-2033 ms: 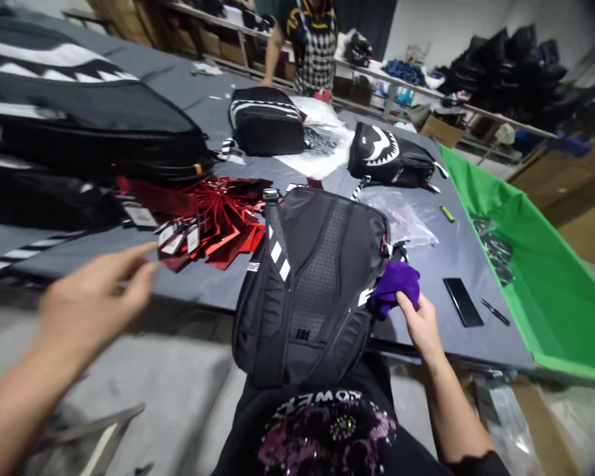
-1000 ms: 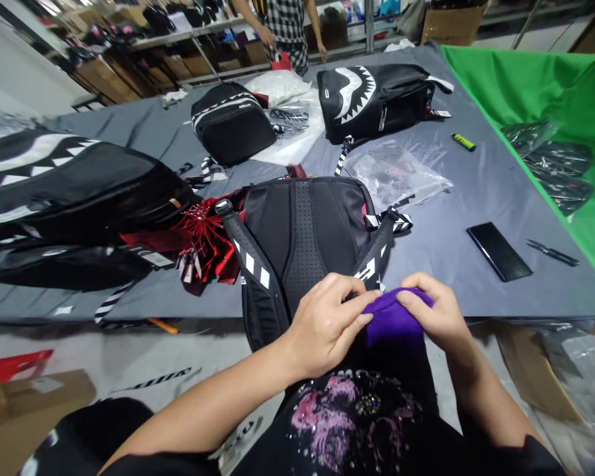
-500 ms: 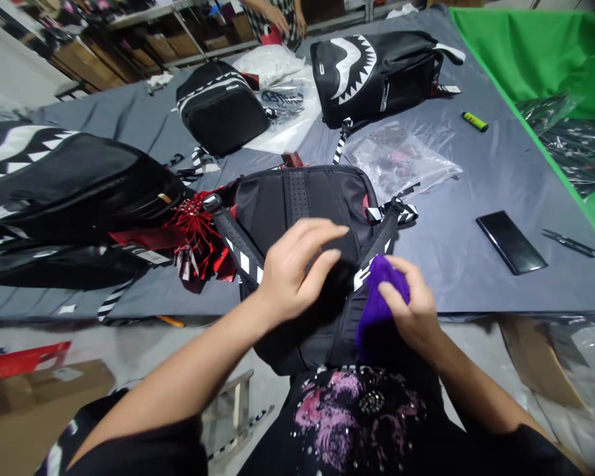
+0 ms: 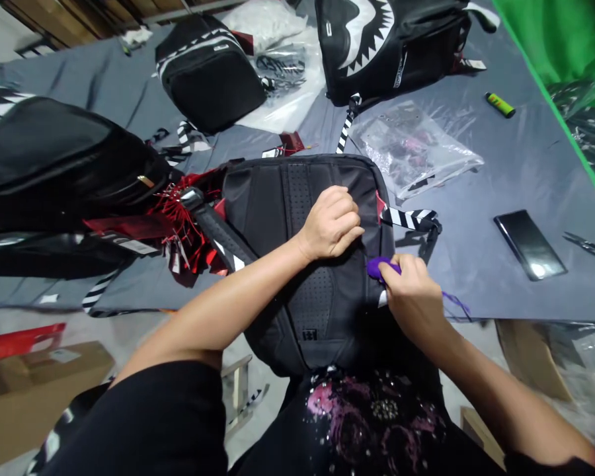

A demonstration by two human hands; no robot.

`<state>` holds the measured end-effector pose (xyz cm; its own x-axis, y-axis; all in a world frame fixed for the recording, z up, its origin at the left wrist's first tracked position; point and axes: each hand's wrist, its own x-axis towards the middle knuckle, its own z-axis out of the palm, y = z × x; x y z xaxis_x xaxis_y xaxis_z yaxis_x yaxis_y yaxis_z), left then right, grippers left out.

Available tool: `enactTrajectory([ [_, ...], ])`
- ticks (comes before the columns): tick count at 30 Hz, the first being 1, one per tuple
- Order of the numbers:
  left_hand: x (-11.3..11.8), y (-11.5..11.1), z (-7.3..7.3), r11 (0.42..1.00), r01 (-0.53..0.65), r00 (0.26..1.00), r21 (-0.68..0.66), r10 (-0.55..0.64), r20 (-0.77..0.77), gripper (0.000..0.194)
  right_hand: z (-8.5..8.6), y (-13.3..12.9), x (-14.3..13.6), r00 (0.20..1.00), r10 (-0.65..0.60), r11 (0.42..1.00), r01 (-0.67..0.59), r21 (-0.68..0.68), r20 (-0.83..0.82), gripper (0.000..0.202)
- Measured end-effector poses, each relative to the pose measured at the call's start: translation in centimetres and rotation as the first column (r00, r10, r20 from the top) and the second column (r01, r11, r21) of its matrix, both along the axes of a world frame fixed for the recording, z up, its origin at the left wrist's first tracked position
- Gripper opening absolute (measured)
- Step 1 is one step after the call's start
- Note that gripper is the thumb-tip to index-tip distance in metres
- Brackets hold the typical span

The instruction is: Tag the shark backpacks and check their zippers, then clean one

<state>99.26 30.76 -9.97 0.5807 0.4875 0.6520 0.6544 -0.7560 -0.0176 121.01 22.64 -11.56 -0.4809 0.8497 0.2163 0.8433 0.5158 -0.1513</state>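
A black backpack (image 4: 265, 205) lies with its padded back panel facing up, partly over the table's near edge. My left hand (image 4: 333, 221) rests on the upper right of that panel with its fingers curled in; whatever they may grip is hidden. In my right hand (image 4: 414, 287) is a bunched purple cloth (image 4: 381, 266), pressed against the backpack's right side, with a loose purple thread trailing to the right. Beside it, a shoulder strap with a black-and-white striped band (image 4: 410, 218) spreads out over the table. The other strap (image 4: 218, 228) lies slanting at the left.
More black backpacks stand on the grey table at left (image 4: 74, 158), far left of centre (image 4: 213, 73) and far right (image 4: 401, 53). Red tags (image 4: 178, 244) lie at left. On the right are a clear plastic bag (image 4: 416, 152), a phone (image 4: 529, 244), tweezers (image 4: 590, 246) and a yellow-green tube (image 4: 500, 104).
My left hand has moved right and up and its fingers have curled. The purple cloth is bunched smaller in my right hand. The right strap has swung outward. The view has shifted.
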Motion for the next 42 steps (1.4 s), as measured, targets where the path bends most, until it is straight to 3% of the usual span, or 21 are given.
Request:
enactTrajectory([
  [3, -0.1, -0.4, -0.9, 0.998, 0.034, 0.983, 0.05, -0.042, 0.178, 0.029, 0.2, -1.0, 0.5, 0.999, -0.028, 0.995, 0.031, -0.092, 0.027, 0.017],
  [8, 0.1, -0.2, -1.3, 0.998, 0.046, 0.972, 0.05, -0.056, 0.228, 0.039, 0.5, -0.4, 0.1, 0.997, -0.069, 0.974, 0.06, -0.218, -0.034, 0.01],
  [14, 0.4, -0.7, -1.5, 0.997, -0.052, 0.998, -0.049, 0.049, -0.045, 0.034, 0.5, 0.6, 0.3, 0.979, -0.117, 0.966, 0.073, -0.249, -0.168, 0.015],
  [16, 0.4, -1.0, -2.0, 0.996, -0.062, 0.998, -0.059, 0.062, 0.003, 0.029, 0.3, 1.2, -0.5, 0.966, -0.133, 0.98, 0.094, -0.177, -0.224, 0.02],
  [18, 0.4, -1.2, -2.6, 0.996, -0.057, 0.991, -0.066, 0.064, 0.115, 0.026, -0.1, 1.9, -1.9, 0.964, -0.112, 0.994, 0.112, -0.016, -0.243, 0.021],
  [20, 0.3, -1.3, -3.3, 0.996, -0.05, 0.981, -0.07, 0.062, 0.185, 0.024, -0.6, 2.2, -3.0, 0.985, -0.061, 0.985, 0.085, 0.149, -0.161, 0.022],
  [22, 0.1, -1.2, -4.0, 0.992, -0.055, 0.98, -0.112, 0.075, 0.185, 0.023, -1.0, 2.0, -3.4, 1.0, -0.004, 0.974, -0.001, 0.227, 0.018, 0.024],
  [26, 0.1, -0.7, -5.1, 0.973, -0.075, 0.988, -0.219, 0.102, 0.115, 0.031, -1.0, 1.0, -2.0, 0.949, 0.128, 0.977, -0.171, 0.128, 0.289, 0.02],
  [28, 0.1, -0.6, -5.5, 0.972, -0.084, 0.988, -0.221, 0.11, 0.111, 0.036, -0.7, 1.1, -1.6, 0.953, 0.141, 0.981, -0.171, 0.092, 0.267, 0.018],
  [32, -0.1, -0.4, -5.9, 0.968, -0.096, 0.983, -0.23, 0.129, 0.133, 0.042, -0.9, 1.9, -2.5, 0.986, 0.03, 0.989, -0.054, 0.141, 0.165, 0.026],
  [34, -0.3, -0.4, -6.1, 0.963, -0.08, 0.983, -0.256, 0.118, 0.137, 0.043, -1.0, 2.0, -3.0, 0.972, 0.09, 0.988, -0.115, 0.106, 0.217, 0.031],
  [37, -0.4, -0.2, -6.5, 0.951, -0.067, 0.982, -0.303, 0.116, 0.148, 0.045, -0.4, 2.3, -2.9, 0.939, 0.22, 0.976, -0.213, -0.053, 0.263, 0.031],
  [39, -0.4, -0.1, -6.6, 0.941, -0.073, 0.977, -0.33, 0.133, 0.164, 0.047, 0.0, 2.9, -2.9, 0.961, 0.176, 0.981, -0.153, -0.122, 0.213, 0.027],
  [42, -0.5, 0.0, -6.9, 0.932, -0.068, 0.971, -0.356, 0.143, 0.189, 0.051, 0.0, 3.8, -3.5, 0.989, -0.001, 0.995, 0.015, -0.096, 0.146, 0.025],
])
